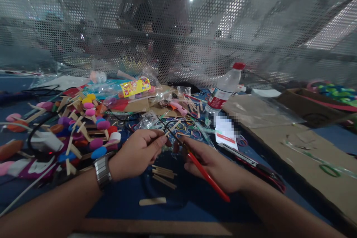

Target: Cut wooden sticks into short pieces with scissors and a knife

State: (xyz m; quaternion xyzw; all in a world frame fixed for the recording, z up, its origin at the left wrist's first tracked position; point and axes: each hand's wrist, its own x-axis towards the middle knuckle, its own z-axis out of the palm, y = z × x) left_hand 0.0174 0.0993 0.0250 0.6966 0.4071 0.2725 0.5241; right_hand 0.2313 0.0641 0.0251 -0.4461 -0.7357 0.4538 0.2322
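My left hand [139,153], with a metal watch at its wrist, pinches a small wooden stick [172,128] between thumb and fingers. My right hand [209,160] is closed around a pair of red-handled pliers or cutters [205,173]; their dark jaws point up and left towards the stick. Whether the jaws touch the stick is too small to tell. On the blue table below the hands lie several short wooden sticks [163,173]. Nearer the front edge lies one flat wooden piece [152,201].
Colourful pieces with wooden sticks [96,144] are heaped at the left. A red-capped bottle [224,89] stands behind a lit phone [225,132]. A box cutter [251,163] lies to the right, beside cardboard [295,156]. Plastic packaging [135,87] and perforated mesh [178,26] are behind.
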